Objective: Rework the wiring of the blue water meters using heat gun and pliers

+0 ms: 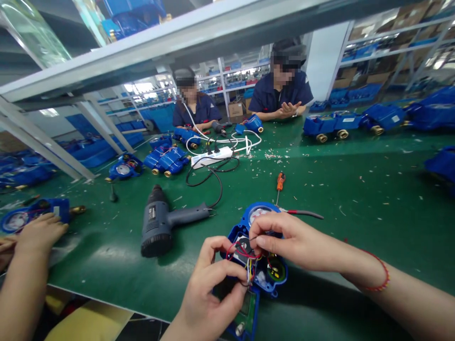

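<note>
My left hand [209,284] and right hand [295,241] pinch thin red wires [243,251], fingers [265,232] close together, over an open blue water meter [280,279] on the green table [320,189] (its green board [247,308] sticks out).

A long workbench covered in a green mat [322,220] runs across the room, littered with pale plastic shavings [272,155]. On it lie a grey-black heat gun [159,225] with its black cord, a white power strip [211,157] among tangled cables, and an orange-handled screwdriver [280,182]. Blue water meters [165,161] with brass couplings sit in clusters near the power strip, and more stand in a row [337,127] toward the right.
</note>
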Demonstrator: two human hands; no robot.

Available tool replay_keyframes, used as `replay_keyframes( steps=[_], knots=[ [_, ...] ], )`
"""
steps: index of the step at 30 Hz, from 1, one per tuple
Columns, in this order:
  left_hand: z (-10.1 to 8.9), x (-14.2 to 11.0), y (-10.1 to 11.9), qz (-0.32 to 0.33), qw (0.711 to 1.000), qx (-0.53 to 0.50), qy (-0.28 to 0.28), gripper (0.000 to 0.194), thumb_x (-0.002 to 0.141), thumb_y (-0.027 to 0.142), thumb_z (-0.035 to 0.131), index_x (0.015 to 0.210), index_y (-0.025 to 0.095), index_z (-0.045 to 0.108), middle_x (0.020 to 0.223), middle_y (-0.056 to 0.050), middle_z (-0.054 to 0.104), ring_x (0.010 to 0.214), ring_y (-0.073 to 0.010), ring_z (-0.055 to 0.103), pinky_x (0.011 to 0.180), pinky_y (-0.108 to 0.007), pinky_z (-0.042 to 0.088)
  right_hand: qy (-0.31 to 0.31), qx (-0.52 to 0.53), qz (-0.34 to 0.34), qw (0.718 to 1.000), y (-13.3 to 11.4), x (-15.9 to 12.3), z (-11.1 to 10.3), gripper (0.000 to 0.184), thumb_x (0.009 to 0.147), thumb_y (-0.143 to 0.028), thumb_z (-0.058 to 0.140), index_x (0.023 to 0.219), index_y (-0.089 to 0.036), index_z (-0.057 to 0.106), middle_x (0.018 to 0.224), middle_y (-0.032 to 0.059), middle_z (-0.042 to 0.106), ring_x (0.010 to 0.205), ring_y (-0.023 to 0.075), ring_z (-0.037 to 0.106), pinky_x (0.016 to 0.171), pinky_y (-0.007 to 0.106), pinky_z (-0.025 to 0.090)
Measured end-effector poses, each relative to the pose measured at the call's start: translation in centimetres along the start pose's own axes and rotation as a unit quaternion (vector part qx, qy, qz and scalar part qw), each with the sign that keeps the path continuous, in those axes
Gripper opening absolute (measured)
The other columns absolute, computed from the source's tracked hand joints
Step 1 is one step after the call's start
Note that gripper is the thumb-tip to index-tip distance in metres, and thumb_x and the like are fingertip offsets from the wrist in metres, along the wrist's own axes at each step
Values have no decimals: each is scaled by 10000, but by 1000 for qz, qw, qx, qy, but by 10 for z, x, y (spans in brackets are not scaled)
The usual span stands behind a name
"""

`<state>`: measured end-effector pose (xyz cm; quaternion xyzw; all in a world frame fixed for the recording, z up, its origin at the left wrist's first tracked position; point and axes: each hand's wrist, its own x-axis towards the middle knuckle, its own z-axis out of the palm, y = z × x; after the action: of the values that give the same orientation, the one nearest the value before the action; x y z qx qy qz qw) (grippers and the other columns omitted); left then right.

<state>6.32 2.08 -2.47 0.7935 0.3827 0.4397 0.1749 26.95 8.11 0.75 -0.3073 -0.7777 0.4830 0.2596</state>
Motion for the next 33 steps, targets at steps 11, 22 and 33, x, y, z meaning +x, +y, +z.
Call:
replay_keyframes(
  steps=[11, 22, 33],
  knots=[
    [-2, -7, -1, -40, 998, -37, -21, 222, 763, 53, 572, 860, 239, 644, 1219, -44, 508, 1125, -190, 538, 964, -286, 422, 38, -70, -38, 996, 3, -2, 8, 128, 890, -216, 569, 793, -155, 625, 752, -11, 601, 719, 111, 518, 677, 228, 367],
    [7, -5, 3, -260, 942, -170, 130, 163, 803, 194, 674, 943, 226, 596, 855, -14, 681, 741, -131, 623, 684, -217, 492, 68, 17, 1, 998, 1, 0, 16, 130, 915, -172, 451, 789, -182, 479, 665, -30, 599, 604, 87, 525, 583, 200, 395],
    [-3, 21, 13, -343, 920, -190, -1, 197, 821, 345, 643, 862, 182, 746, 776, -40, 734, 735, -180, 647, 663, -235, 484, 66, 70, 9, 995, 4, -1, 20, 105, 907, -198, 461, 807, -175, 482, 629, -26, 574, 580, 92, 540, 573, 208, 426]
  ],
)
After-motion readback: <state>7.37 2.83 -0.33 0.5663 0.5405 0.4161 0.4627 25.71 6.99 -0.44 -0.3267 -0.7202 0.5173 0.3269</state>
